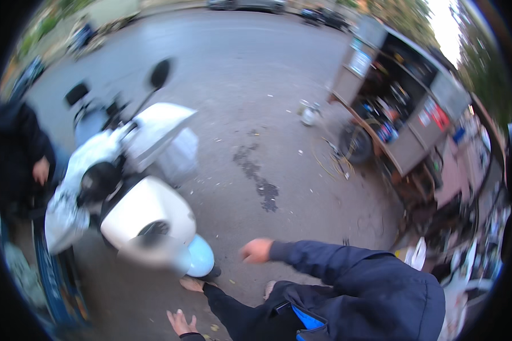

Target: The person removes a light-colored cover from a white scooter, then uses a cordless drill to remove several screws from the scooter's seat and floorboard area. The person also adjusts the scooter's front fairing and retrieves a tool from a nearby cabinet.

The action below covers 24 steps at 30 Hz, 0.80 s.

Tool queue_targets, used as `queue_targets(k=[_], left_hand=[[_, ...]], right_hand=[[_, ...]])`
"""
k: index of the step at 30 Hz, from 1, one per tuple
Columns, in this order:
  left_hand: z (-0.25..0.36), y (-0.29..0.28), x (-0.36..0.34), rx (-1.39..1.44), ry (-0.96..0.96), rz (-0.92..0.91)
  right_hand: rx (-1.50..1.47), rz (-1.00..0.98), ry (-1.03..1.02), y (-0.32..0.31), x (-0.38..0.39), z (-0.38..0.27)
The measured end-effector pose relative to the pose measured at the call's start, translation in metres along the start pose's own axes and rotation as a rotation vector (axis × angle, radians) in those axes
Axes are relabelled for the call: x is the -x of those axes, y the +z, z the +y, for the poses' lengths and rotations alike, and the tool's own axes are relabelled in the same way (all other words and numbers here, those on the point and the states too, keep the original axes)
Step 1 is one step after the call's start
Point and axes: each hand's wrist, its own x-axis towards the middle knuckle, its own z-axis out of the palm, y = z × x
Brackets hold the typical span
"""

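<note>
My left hand [181, 323] is at the lower edge with its fingers spread and nothing in them. My right hand [256, 250] reaches out from a dark blue sleeve over the pavement; motion smears its fingers. Both hands are apart from the scooter. That two-wheeler has a cream-white body panel [149, 211] with a dark opening in it. A smooth light-blue rounded part [201, 257] sits at its near end, the closest thing to my hands. Whitish plastic sheeting [94, 152] covers much of its side, and its round black mirror [160, 74] sticks up beyond.
At the left edge stands a person in dark clothes, one hand [41, 170] hanging. A blue metal frame [48, 273] lies below. On the right, a wheeled cart [401, 133] holds tools and cans; a yellowish hose [338, 165] and a whitish canister [309, 115] lie near it.
</note>
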Motion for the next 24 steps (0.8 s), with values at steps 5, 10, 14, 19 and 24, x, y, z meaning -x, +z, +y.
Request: queue_targets(k=[5, 10, 14, 19, 24], left_hand=[[-0.053, 0.052, -0.053, -0.584, -0.088, -0.165], [-0.113, 0.139, -0.04, -1.038, 0.054, -0.403], [-0.166, 0.258, 0.052, -1.022, 0.192, -0.846], [-0.245, 0.417, 0.154, -1.015, 0.183, -0.994], [-0.315, 0.543, 0.221, -1.076, 0.281, -1.094]], right_hand=[[-0.085, 0.581, 0.92, 0.005, 0.363, 0.228], [-0.838, 1.424, 1.232, 0.125, 0.608, 0.275], [-0.816, 1.499, 1.316, 0.2, 0.615, 0.278], [-0.781, 1.314, 1.335, 0.245, 0.569, 0.257], [-1.118, 1.096, 1.447, 0.271, 0.57, 0.252]])
